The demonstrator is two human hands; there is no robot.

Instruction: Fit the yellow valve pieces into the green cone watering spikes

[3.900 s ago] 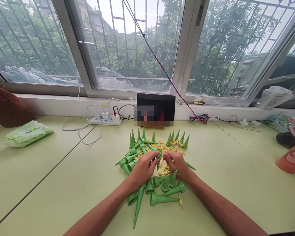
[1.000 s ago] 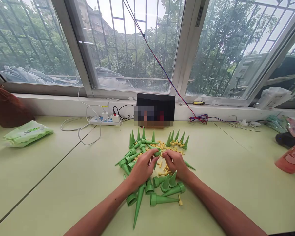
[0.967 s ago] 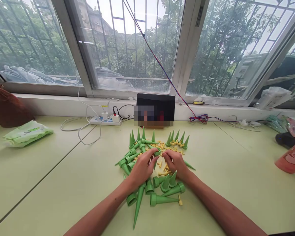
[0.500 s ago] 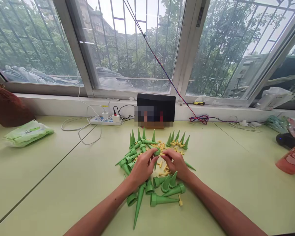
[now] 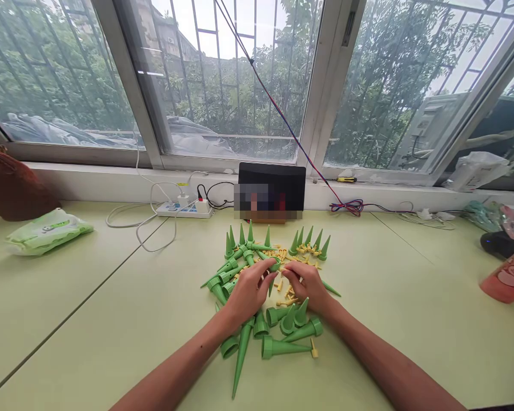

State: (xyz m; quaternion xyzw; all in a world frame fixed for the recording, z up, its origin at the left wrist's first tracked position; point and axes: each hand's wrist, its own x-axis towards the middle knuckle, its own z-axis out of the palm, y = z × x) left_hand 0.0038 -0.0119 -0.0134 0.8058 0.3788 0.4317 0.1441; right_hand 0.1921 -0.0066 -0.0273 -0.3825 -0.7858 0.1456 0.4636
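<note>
Between thumb and fingers my left hand point(image 5: 249, 286) grips a green plastic cone spike point(image 5: 274, 266), its open round end up and its point down. My right hand point(image 5: 305, 281) is pinched close beside that rim, on a small yellow plastic piece mostly hidden by the fingertips. Under and behind the hands lie loose yellow pieces point(image 5: 280, 285). More green spikes point(image 5: 229, 273) are heaped left of my left hand. Nearer me lie further spikes, one of them a long spike point(image 5: 285, 346) with a yellow T-shaped piece point(image 5: 314, 349) at its tip.
A row of upright green cones point(image 5: 309, 237) stands behind my right hand. A dark tablet screen point(image 5: 272, 188) leans at the back, near a white power strip point(image 5: 185, 210). To the left is a green wipes packet point(image 5: 49, 231); to the right, a red cup point(image 5: 506, 274).
My left hand has shifted slightly left with the green spike since the oldest frame. The yellow piece showed at my right fingertips half a second ago and is now more covered. The heaps look unmoved.
</note>
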